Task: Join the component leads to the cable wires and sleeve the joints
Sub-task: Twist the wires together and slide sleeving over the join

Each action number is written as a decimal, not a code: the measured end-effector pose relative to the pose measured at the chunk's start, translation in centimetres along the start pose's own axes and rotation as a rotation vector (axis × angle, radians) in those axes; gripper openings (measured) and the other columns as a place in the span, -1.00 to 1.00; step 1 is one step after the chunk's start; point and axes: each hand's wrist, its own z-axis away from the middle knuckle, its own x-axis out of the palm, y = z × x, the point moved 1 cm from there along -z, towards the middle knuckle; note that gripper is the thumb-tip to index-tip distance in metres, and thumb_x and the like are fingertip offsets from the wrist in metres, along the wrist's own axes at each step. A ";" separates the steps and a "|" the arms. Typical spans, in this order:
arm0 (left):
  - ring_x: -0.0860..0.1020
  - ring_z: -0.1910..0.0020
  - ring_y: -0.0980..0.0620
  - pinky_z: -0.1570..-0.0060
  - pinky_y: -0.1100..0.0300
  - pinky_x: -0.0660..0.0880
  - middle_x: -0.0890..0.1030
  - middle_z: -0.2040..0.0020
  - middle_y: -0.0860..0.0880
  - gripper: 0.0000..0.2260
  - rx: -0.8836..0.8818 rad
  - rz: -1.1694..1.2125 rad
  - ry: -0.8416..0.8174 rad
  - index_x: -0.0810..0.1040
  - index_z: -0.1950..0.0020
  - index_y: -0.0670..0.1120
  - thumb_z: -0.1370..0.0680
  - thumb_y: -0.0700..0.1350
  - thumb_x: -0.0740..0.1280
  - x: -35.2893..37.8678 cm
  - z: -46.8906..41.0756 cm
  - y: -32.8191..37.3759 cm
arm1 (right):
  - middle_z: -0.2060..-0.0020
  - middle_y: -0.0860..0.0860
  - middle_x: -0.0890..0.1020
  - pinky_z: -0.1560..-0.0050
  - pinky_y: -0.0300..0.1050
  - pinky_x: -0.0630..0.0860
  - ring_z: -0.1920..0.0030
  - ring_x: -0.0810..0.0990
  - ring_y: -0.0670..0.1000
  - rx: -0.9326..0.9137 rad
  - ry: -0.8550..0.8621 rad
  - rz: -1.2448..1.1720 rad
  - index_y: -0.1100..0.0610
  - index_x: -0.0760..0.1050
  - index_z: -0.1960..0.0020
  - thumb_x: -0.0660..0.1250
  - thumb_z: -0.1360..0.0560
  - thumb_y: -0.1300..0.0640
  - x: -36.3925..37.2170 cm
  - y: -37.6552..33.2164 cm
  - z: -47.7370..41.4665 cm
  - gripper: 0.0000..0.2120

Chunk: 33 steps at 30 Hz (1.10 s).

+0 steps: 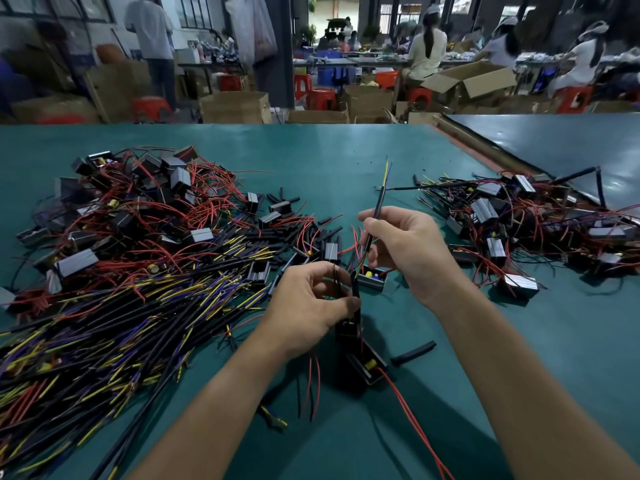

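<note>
**Both hands closed on one cable above the bench**

Nearest the camera, two bare forearms reach in over the green bench (485,341). Between them a black component (363,370) with a yellow part lies on the bench, and its red leads (412,414) trail toward the lower edge. Just to its right lies a loose sleeve piece (414,352), apart from everything else.

Above the component, the left hand (308,303) has its fingers curled, with thumb and fingertips pinching a black sleeve (356,289) that stands nearly upright. Whether the wires inside it are already joined cannot be told. The right hand (408,247), a little farther out, grips the black cable (375,220) between thumb and curled fingers. The cable slants up and away from the sleeve, and its bared yellow and blue wires (388,171) fan out at the far tip. A small open module (370,277) with a yellow part sits on the bench between the two hands.

To the left a heap of black cables (104,323) with yellow and purple ends spreads wide. Beyond it lies a tangle of boxed modules (145,209) with red leads, and short black sleeves are scattered at its right edge. A second tangle (536,223) lies to the right.

Past the bench edge stand cardboard boxes (235,107) and red stools (320,97), with people (427,53) seated at distant tables.
</note>
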 end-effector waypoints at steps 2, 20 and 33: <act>0.59 0.37 0.14 0.35 0.34 0.49 0.67 0.32 0.01 -0.82 0.013 -0.013 -0.015 0.59 0.14 -0.16 -0.40 -0.40 0.47 -0.2 0.0 0.0 | 0.38 0.07 0.56 0.51 -0.23 0.47 0.55 0.43 -0.06 0.002 -0.002 0.001 0.21 0.56 0.03 0.26 -0.58 0.32 0.0 0.0 0.0 -0.89; 0.35 0.59 0.13 0.53 0.33 0.32 0.45 0.57 0.08 -0.86 0.051 -0.060 0.052 0.61 0.22 -0.24 -0.49 -0.21 0.45 -0.7 -0.1 0.3 | 0.37 0.04 0.53 0.45 -0.26 0.49 0.52 0.43 -0.11 -0.033 -0.059 0.076 0.21 0.61 0.06 0.31 -0.54 0.35 -0.2 0.0 0.3 -0.87; 0.38 0.59 0.15 0.55 0.33 0.36 0.48 0.57 0.07 -0.89 0.041 -0.001 0.057 0.61 0.23 -0.15 -0.49 -0.26 0.43 -0.9 -0.1 0.3 | 0.35 0.14 0.63 0.25 -0.12 0.55 0.33 0.57 0.06 -0.034 -0.456 0.416 0.28 0.63 0.15 0.42 -0.48 0.33 -2.3 -0.1 0.7 -0.95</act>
